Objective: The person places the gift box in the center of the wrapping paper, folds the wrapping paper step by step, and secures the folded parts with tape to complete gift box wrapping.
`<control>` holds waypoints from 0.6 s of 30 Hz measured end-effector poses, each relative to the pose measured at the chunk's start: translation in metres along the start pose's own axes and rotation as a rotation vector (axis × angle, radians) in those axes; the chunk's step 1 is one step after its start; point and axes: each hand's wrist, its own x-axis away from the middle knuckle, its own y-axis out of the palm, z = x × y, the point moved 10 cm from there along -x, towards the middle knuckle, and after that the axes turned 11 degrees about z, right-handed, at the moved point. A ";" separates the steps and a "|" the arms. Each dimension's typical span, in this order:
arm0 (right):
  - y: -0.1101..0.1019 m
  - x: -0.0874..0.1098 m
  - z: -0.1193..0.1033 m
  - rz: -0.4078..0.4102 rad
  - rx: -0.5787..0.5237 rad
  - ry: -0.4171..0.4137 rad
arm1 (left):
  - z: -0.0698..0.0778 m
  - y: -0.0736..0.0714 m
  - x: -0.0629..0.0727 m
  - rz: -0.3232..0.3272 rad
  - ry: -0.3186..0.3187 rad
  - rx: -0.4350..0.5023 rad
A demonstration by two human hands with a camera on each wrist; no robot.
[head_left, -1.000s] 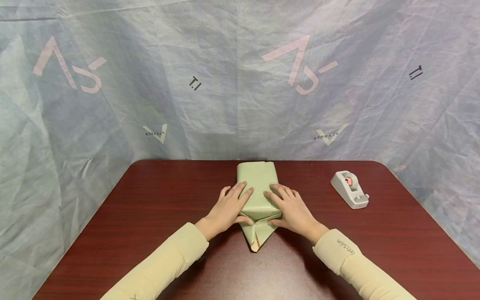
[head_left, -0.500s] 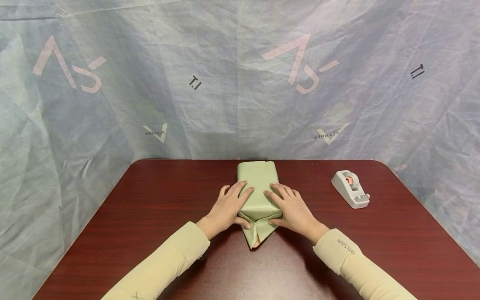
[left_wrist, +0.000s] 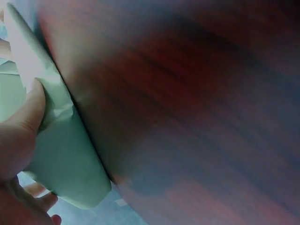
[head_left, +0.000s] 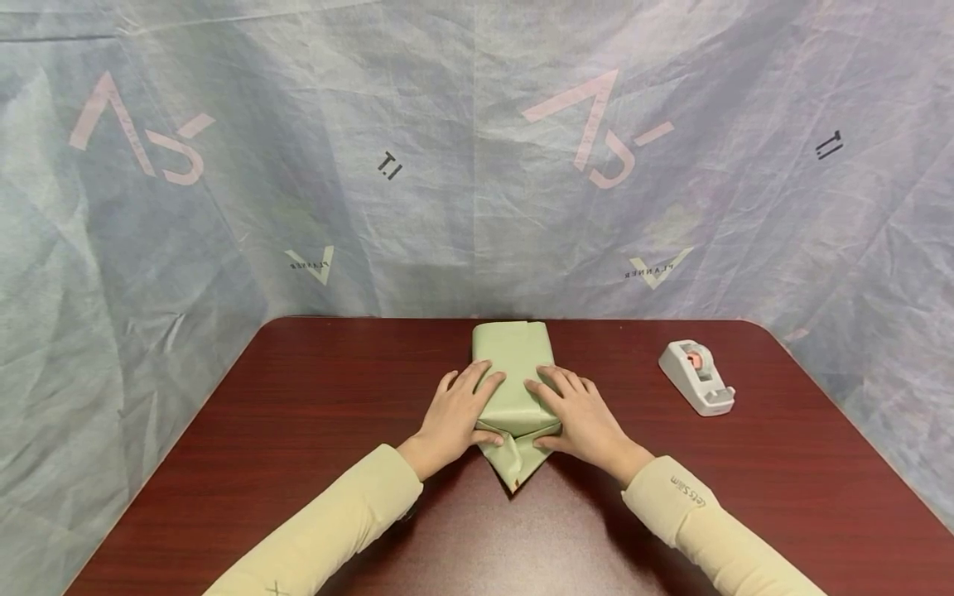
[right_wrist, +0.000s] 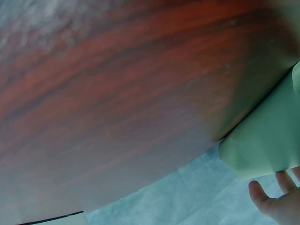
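Observation:
A box-shaped package wrapped in pale green paper (head_left: 513, 348) lies on the table, its long side running away from me. At its near end the paper forms a pointed flap (head_left: 514, 472) with folded sides. My left hand (head_left: 450, 414) rests along the left edge, fingers spread over the top and thumb pressing on the flap's left fold. On the opposite edge lies my right hand (head_left: 585, 418), fingertips on the top, thumb at the flap's right side. In the left wrist view the left thumb (left_wrist: 30, 110) lies against the creased paper.
A white tape dispenser (head_left: 696, 378) with a roll in it stands on the right of the dark red wooden table (head_left: 320, 397). Grey printed cloth (head_left: 440, 223) hangs behind the table and at both sides.
The slit in the flap has closed up, and its tip has shifted slightly right. My left thumb drew back a little, then moved in over the fold again. The right hand has stayed still.

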 end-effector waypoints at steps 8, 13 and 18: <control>0.001 0.001 0.001 0.000 0.005 -0.002 | -0.002 0.003 0.000 -0.006 -0.068 0.110; 0.002 0.001 0.002 -0.007 -0.002 0.002 | -0.002 0.002 0.000 0.001 -0.082 0.112; 0.002 0.000 0.001 -0.010 -0.006 0.006 | 0.001 0.000 -0.001 0.030 -0.085 0.086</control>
